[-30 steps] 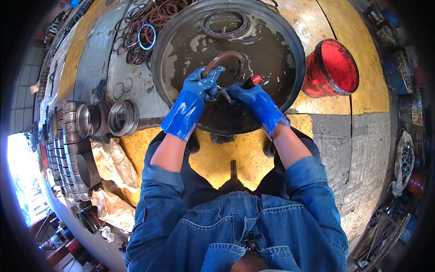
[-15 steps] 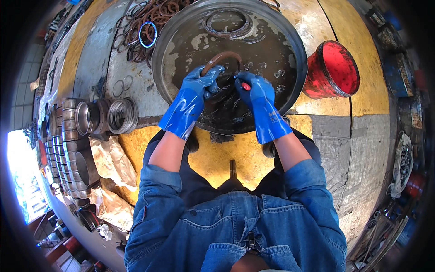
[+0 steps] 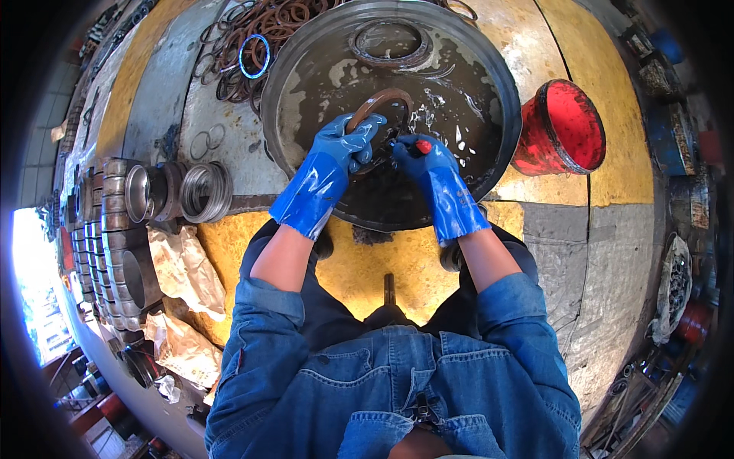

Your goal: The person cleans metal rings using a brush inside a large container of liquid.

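Both my hands wear blue rubber gloves over a wide round basin (image 3: 508, 115) of dark, murky liquid. My left hand (image 3: 341, 145) is closed round the near left side of a brown ring (image 3: 386, 93), which stands tilted above the liquid. Close to the ring's right side, my right hand (image 3: 428, 162) is closed on a tool with a red handle (image 3: 423, 145); its working end is hidden by the fingers and dark liquid. Several more rings (image 3: 390, 60) lie partly in the liquid at the basin's far side.
Right of the basin stands a red bucket (image 3: 572, 126). A heap of brown rings (image 3: 287, 19) lies at the far left, with a blue ring (image 3: 242, 57) on it. Metal rings (image 3: 218, 191), stacked cylinders (image 3: 115, 229) and crumpled brown paper (image 3: 187, 271) are at left.
My right hand has shifted slightly down and left, and the red handle has turned to point more upward. The left hand still holds the brown ring. Liquid near the right hand shows fresh ripples.
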Action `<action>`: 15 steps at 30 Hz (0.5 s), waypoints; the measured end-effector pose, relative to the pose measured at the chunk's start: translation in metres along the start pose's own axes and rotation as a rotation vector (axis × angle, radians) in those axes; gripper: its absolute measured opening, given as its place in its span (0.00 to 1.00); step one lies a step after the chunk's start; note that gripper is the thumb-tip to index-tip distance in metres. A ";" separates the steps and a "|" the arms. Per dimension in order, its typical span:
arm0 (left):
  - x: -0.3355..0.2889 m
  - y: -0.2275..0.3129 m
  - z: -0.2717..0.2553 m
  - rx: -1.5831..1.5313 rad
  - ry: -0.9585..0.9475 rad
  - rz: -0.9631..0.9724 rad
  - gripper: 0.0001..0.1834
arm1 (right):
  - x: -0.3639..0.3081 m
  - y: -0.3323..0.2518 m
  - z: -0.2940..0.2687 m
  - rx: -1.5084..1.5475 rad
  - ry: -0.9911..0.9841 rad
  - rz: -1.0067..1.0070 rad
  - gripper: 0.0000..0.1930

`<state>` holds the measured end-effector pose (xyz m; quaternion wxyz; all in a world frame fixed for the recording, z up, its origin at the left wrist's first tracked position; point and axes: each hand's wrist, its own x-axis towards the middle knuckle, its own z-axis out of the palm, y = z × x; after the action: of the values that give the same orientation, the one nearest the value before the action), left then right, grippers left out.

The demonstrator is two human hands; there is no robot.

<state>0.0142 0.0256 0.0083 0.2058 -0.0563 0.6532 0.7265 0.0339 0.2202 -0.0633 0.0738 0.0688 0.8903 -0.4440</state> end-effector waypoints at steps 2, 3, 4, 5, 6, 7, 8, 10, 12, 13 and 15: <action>0.001 -0.002 0.001 -0.042 -0.003 0.005 0.17 | -0.001 0.003 -0.001 0.273 -0.201 0.122 0.15; 0.000 -0.003 0.003 -0.070 -0.007 -0.005 0.17 | -0.002 0.001 -0.003 0.346 -0.260 0.148 0.15; 0.000 -0.003 0.004 -0.098 -0.011 -0.015 0.17 | -0.005 0.000 -0.004 0.419 -0.318 0.174 0.16; 0.000 -0.003 0.004 -0.067 0.002 -0.022 0.17 | -0.011 -0.002 -0.002 0.581 -0.293 0.151 0.15; 0.001 -0.003 0.003 -0.036 0.018 -0.028 0.17 | -0.016 -0.007 -0.006 0.639 -0.294 0.130 0.14; 0.001 -0.003 0.003 -0.004 0.035 -0.033 0.16 | -0.019 -0.013 -0.013 0.696 -0.295 0.109 0.14; 0.002 -0.003 0.002 0.001 0.037 -0.036 0.16 | -0.020 -0.018 -0.018 0.753 -0.297 0.088 0.13; 0.002 -0.005 0.001 0.013 0.042 -0.044 0.16 | -0.014 -0.025 -0.025 0.276 0.004 -0.208 0.14; 0.003 -0.005 0.002 0.046 0.043 -0.044 0.16 | -0.013 -0.031 -0.033 -0.136 0.417 -0.630 0.16; 0.003 -0.005 0.003 0.062 0.041 -0.045 0.16 | -0.007 -0.022 -0.037 -0.239 0.395 -0.699 0.17; 0.002 0.000 0.006 0.035 0.000 -0.049 0.17 | -0.007 -0.020 -0.034 -0.495 0.321 -0.524 0.17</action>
<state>0.0140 0.0314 0.0082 0.2245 -0.0688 0.6643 0.7096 0.0350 0.2355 -0.0258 -0.1678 -0.1122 0.9581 -0.2033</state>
